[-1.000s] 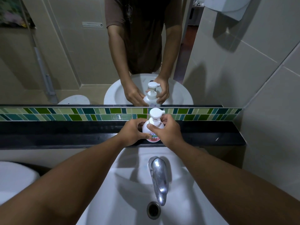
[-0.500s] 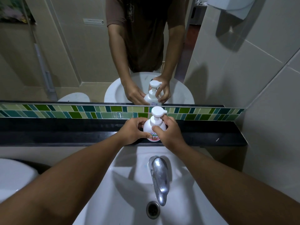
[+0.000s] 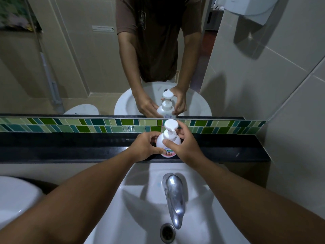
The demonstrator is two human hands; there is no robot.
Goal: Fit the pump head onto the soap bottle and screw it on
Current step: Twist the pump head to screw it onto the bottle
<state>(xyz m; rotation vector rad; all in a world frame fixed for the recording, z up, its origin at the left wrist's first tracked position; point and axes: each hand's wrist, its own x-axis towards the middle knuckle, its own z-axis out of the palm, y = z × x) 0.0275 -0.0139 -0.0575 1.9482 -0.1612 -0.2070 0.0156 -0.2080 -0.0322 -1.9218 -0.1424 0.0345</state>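
A white soap bottle with a pink label stands upright on the black ledge behind the sink. The white pump head sits on its neck, nozzle pointing right. My left hand grips the bottle's left side. My right hand wraps the right side, thumb on the bottle's front shoulder, fingers behind the pump collar. The mirror above shows both hands and the bottle from behind.
A white basin lies below with a chrome tap and drain. A green mosaic tile strip runs under the mirror. A tiled wall closes the right side. Another white basin edge shows at left.
My right hand has shifted around the pump collar, and the nozzle has turned a little. The bottle stays on the ledge. The camera view has tilted slightly.
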